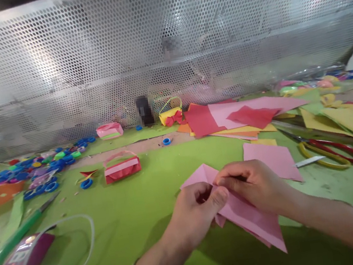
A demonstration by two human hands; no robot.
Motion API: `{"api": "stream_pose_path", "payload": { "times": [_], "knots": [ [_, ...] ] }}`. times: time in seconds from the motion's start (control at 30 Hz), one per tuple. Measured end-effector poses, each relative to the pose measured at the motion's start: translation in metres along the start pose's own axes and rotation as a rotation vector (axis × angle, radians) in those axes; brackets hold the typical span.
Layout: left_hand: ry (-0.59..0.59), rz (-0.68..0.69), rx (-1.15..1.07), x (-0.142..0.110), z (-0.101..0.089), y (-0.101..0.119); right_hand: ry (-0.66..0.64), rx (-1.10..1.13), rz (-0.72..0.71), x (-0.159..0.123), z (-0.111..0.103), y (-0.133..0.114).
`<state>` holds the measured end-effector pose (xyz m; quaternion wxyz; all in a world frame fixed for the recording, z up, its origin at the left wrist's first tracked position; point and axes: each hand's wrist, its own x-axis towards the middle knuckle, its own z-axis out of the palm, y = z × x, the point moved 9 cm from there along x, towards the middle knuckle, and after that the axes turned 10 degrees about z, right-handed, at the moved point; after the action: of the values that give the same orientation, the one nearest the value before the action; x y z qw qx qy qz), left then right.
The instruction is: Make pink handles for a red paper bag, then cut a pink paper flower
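Note:
A folded sheet of pink paper [251, 214] is held above the green table surface [161, 205], its lower right corner hanging toward me. My left hand [196, 209] pinches it near the middle, thumb on top. Close beside it, my right hand [253, 183] grips the same paper, fingertips together at a crease just right of the left thumb. Parts of the folds are hidden under both hands. Another pink paper piece [268, 158] lies flat behind my right hand. Red-and-yellow-handled scissors [332, 151] rest to the right of it.
Small paper bags, one red [122, 169], one pink [110, 130] and one yellow [170, 115], stand farther back. Coloured paper sheets [201, 120] pile at back right. Blue rings [50, 184], a green-handled tool [23, 237] and a purple device [32, 256] lie left. A perforated metal panel [103, 63] borders the back.

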<state>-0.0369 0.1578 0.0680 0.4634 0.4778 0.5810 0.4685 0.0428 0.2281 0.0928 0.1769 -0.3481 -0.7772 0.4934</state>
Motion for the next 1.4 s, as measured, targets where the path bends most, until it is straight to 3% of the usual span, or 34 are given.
{"api": "stream_pose_path", "payload": {
  "times": [0.2, 0.37, 0.47, 0.6, 0.8, 0.9, 1.03, 1.1, 1.2, 1.33, 1.4],
  "knots": [
    [0.161, 0.015, 0.092, 0.003, -0.017, -0.002, -0.104, -0.111, 0.028, 0.003, 0.01, 0.004],
    [0.02, 0.084, 0.144, 0.007, -0.009, 0.004, -0.197, -0.109, 0.109, 0.003, 0.017, 0.012],
    [0.054, 0.131, 0.169, 0.009, -0.011, 0.007, -0.223, -0.087, 0.133, 0.003, 0.02, 0.014],
    [0.108, 0.033, 0.05, 0.011, -0.019, -0.003, -0.277, -0.015, 0.171, 0.006, 0.023, 0.021],
    [0.291, 0.006, 0.063, 0.016, -0.053, -0.007, -0.356, 0.094, 0.245, 0.011, 0.014, 0.031],
    [0.37, 0.036, 0.096, 0.017, -0.074, -0.001, -0.419, -0.023, 0.273, 0.012, 0.006, 0.039],
    [0.58, 0.12, 0.07, 0.01, -0.108, 0.015, -0.25, -0.144, 0.245, 0.024, -0.019, 0.043],
    [0.53, 0.124, 0.032, 0.011, -0.104, 0.016, -0.155, -0.068, 0.183, 0.027, -0.027, 0.036],
    [0.391, 0.129, -0.001, 0.015, -0.082, 0.013, -0.059, 0.033, 0.117, 0.022, -0.028, 0.022],
    [0.293, 0.137, -0.001, 0.015, -0.058, 0.008, -0.162, 0.118, 0.154, 0.011, -0.003, 0.014],
    [0.294, 0.105, -0.115, 0.014, -0.053, 0.004, -0.206, 0.192, 0.204, 0.009, 0.006, 0.017]
  ]
}}
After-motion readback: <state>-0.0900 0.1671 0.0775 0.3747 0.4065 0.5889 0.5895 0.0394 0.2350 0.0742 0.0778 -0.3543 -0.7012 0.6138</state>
